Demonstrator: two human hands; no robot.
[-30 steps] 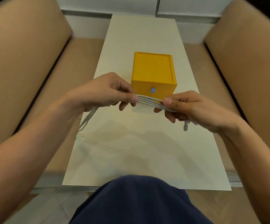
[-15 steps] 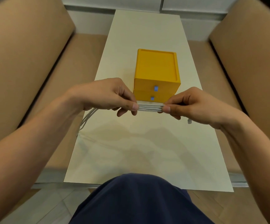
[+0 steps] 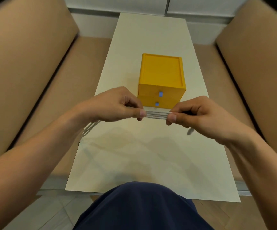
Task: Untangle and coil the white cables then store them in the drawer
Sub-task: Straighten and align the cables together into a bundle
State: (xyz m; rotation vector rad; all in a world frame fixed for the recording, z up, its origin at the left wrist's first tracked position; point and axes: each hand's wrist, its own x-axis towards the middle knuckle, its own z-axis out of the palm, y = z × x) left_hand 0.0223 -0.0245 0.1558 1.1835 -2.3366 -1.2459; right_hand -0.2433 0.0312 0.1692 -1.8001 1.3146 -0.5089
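Pinching thumb against fingers, my left hand (image 3: 116, 105) and my right hand (image 3: 195, 113) each grip the white cables (image 3: 156, 114). Several strands lie side by side in a flat band, stretched straight from one thumb tip to the other above the table (image 3: 151, 155).

My curled fingers hide whatever length sits inside each palm. From under my left hand, loose strands trail out toward 8 o'clock and droop to the table's left edge. They are too blurred for me to count. One short end pokes out below my right hand at 5 o'clock, smeared as well.

Just beyond the band, at 12 o'clock, stands the yellow drawer unit (image 3: 161, 72). It has two stacked drawers, an upper blue knob (image 3: 160, 94) and a lower blue knob (image 3: 156, 104). My knuckles cover the lower corners of its front.

A tan cushion (image 3: 26, 63) rises at 9 o'clock and another tan cushion (image 3: 259, 63) at 3 o'clock. My dark blue knee (image 3: 142, 208) overlaps the table's near edge at 6 o'clock.
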